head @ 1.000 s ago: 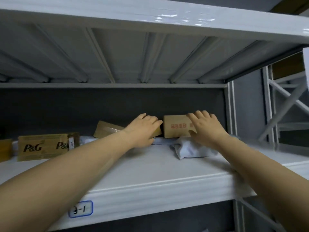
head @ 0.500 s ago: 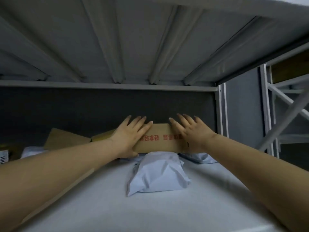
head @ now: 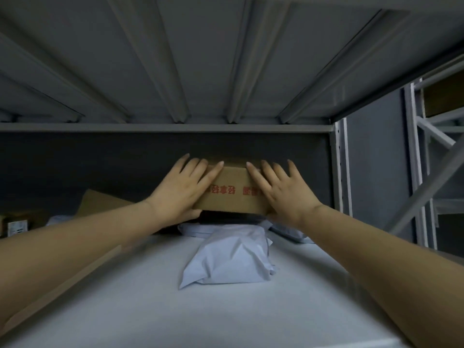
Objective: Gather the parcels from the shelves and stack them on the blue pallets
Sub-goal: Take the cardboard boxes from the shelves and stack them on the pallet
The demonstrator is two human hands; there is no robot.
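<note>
Left hand [head: 180,190] and right hand [head: 282,195] clasp the cardboard box [head: 232,194] at its end edges, thumbs underneath, just above the white mailer bags [head: 231,259] at the shelf [head: 125,302] back; open gap up to the ribbed upper deck [head: 226,59]

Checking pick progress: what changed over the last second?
The left hand and right hand closed onto the ends of the red-printed cardboard box and lifted it, leaving a dark gap beneath. The white poly mailer in front stays on the shelf.
</note>
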